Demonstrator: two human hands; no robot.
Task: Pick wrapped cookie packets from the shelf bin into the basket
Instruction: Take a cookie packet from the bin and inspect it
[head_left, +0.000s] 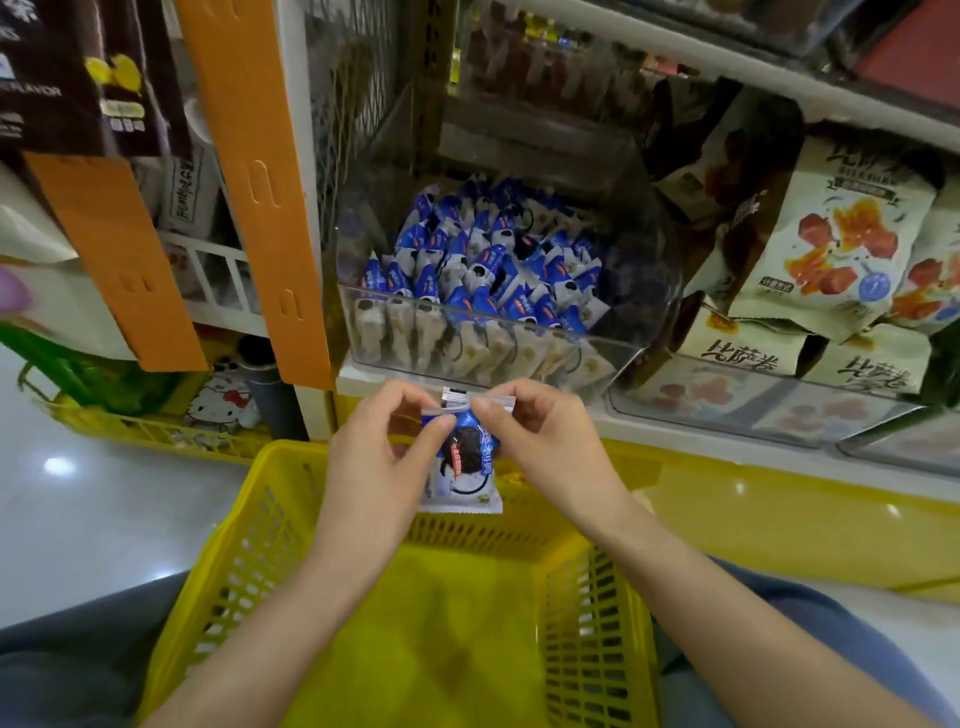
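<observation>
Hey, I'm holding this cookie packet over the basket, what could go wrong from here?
The left hand and right hand both pinch the packet at its top seal; pulling apart could tear it open. It hangs over the far rim of the basket, so a release now might land it outside.

A blue-and-white cookie packet (467, 460) hangs upright above the yellow basket (249, 545). The clear shelf bin (628, 353) holds many more packets.
</observation>
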